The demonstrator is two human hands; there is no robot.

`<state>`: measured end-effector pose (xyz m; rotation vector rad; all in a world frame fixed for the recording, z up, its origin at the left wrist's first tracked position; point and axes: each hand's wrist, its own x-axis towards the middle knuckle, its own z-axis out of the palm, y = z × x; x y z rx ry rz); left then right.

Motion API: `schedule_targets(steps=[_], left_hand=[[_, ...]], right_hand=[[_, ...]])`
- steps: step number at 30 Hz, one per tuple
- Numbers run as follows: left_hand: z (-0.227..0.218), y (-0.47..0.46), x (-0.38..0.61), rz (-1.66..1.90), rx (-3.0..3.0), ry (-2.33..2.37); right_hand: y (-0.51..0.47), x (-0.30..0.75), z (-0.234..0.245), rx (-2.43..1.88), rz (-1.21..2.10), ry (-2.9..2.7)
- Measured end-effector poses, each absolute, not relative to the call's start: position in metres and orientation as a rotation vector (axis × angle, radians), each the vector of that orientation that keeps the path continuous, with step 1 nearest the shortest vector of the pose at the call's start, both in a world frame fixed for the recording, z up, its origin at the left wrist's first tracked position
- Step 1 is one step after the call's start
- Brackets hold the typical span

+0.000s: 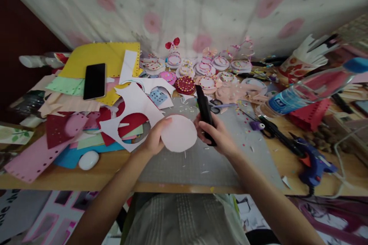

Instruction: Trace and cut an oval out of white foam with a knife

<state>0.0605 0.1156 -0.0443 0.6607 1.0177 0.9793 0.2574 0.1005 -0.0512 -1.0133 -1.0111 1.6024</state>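
My left hand [156,136] grips a white paper disc [178,134] by its left edge, with the thumb on top. In my right hand [216,130] is a long black stapler-like tool [204,107], its far end pointing up and away; its exact kind I cannot make out. A small gap separates the disc from the tool. Both hands are above a grey cutting mat [186,170]. Just beyond them lie a dark red disc dotted with beads [185,85] and a pair of scissors [215,107].
Cut paper sheets [138,99] and a phone [94,81] cover the left side. Several beaded round pieces [204,68] line the back. At right are a water bottle [304,93], a blue glue gun [314,164] with its cord, and a paper cup [296,67].
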Motion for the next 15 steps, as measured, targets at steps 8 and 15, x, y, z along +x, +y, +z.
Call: schedule_targets(steps=[8,15], left_hand=[[-0.067,0.141,0.080,0.857,0.626,0.832],[-0.072,0.144,0.068,0.755,0.587,0.998]], right_hand=[[0.117,0.247,-0.078,-1.041,1.527,-0.824],[0.111,0.246,-0.071,-1.103,1.522,-0.889]])
